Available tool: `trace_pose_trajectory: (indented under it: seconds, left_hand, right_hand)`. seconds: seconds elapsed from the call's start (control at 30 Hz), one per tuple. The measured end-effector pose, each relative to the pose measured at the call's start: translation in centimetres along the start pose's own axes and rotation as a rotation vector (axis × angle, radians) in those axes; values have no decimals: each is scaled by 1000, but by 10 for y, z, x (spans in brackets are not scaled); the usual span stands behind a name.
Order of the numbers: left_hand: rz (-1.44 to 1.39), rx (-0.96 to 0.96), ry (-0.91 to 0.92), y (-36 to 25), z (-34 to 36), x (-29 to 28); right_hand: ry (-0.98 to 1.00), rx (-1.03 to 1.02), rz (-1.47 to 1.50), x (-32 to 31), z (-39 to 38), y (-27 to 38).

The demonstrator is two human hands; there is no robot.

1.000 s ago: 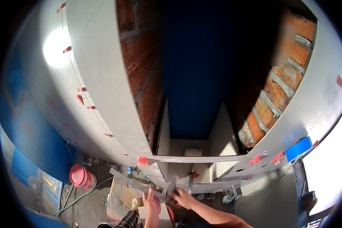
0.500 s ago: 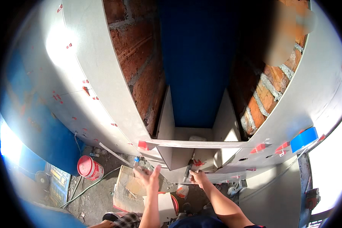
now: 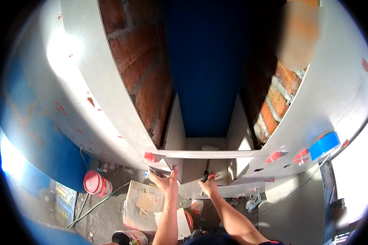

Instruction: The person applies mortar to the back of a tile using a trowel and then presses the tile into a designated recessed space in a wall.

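My left hand [image 3: 167, 182] is at the lower left corner of the niche, thumb and fingers spread apart. It lies against the grey side panel [image 3: 175, 162] or just in front of it; contact is hard to make out. My right hand [image 3: 209, 187] is closed round the dark handle of a thin-shafted tool [image 3: 205, 176], whose shaft points up into the lower niche; its tip is too small to tell. Small red plastic pieces [image 3: 213, 175] lie beside it. Above both hands runs a narrow horizontal grey ledge [image 3: 208, 154].
Brick [image 3: 141, 61] shows on both sides of the tall blue-backed opening [image 3: 204, 73]. Red wedges [image 3: 276, 157] and a blue tape roll [image 3: 325, 145] are on the right wall. On the floor are a red-lidded bucket [image 3: 97, 183], a cardboard box [image 3: 141, 204] and a hose [image 3: 100, 203].
My right hand has moved a little left and up with the tool, its shaft now more upright. My left hand has shifted slightly right and up, nearer the side panel. The view has shifted slightly.
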State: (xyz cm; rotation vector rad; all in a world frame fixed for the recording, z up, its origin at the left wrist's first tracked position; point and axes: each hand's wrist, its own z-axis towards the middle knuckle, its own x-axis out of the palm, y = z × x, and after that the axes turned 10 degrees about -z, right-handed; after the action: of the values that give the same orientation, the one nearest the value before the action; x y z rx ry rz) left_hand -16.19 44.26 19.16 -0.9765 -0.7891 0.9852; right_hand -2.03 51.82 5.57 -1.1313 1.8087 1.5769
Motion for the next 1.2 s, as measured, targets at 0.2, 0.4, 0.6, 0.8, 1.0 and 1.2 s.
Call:
trace_pose_trajectory:
  seconds: [0.2, 0.4, 0.6, 0.8, 1.0, 1.2]
  left_hand:
    - [185, 76, -10, -9, 4, -4]
    - [84, 21, -20, -8, 3, 0]
    - [52, -25, -27, -3, 1, -1]
    - [28, -27, -31, -4, 1, 1]
    - [123, 37, -29, 4, 0, -2]
    - [60, -25, -36, 5, 0, -3]
  right_hand:
    - [496, 284, 1187, -35, 33, 22]
    - [278, 112, 1168, -43, 20, 73]
    - [441, 44, 1010, -42, 28, 101]
    - [438, 60, 1010, -34, 26, 99]
    - [365, 76, 1165, -39, 19, 103]
    - [357, 64, 1090, -52, 18, 115]
